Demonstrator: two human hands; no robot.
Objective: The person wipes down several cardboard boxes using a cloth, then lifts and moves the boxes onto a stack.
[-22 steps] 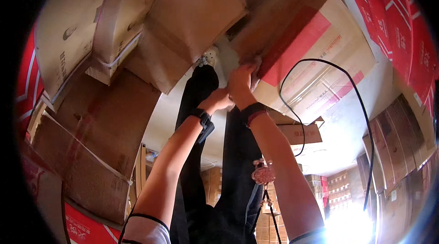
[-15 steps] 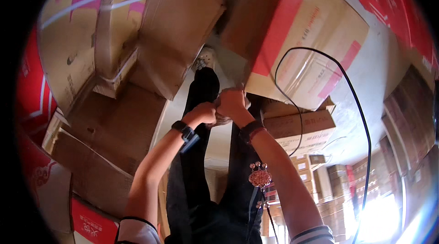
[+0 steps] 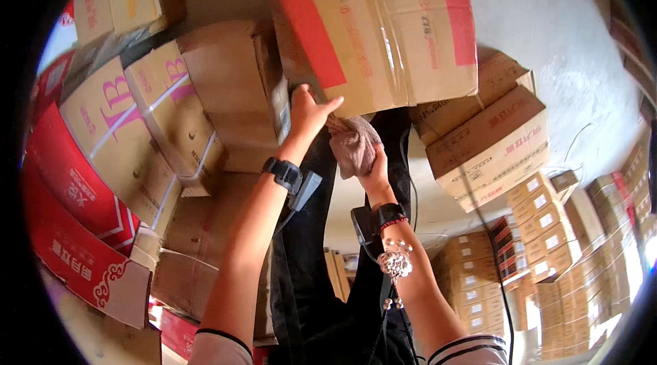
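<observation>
Head view: the person's right hand (image 3: 374, 170) grips a crumpled, greyish-brown cloth (image 3: 353, 147), fingers curled around its lower right side. The cloth hangs in front of the person's dark trousers (image 3: 309, 228), between the two hands and just below the near edge of a large tan carton with red bands (image 3: 393, 36). The left hand (image 3: 310, 113) is open, thumb stretched out to the right and apart from the fingers, near the carton's lower left corner; whether its fingertips touch the cardboard cannot be told. The cloth's upper end lies just beside the left palm.

A black wrist device (image 3: 286, 174) sits on the left wrist; a black wristband (image 3: 391, 213) and a red beaded bracelet (image 3: 394, 223) circle the right one. A pale flower-shaped pendant (image 3: 395, 263) shows over the right forearm. To the left stand strapped tan cartons (image 3: 102, 133) and red cartons (image 3: 81, 183). On the right, a brown carton (image 3: 494, 144) sits tilted near the large one.
</observation>
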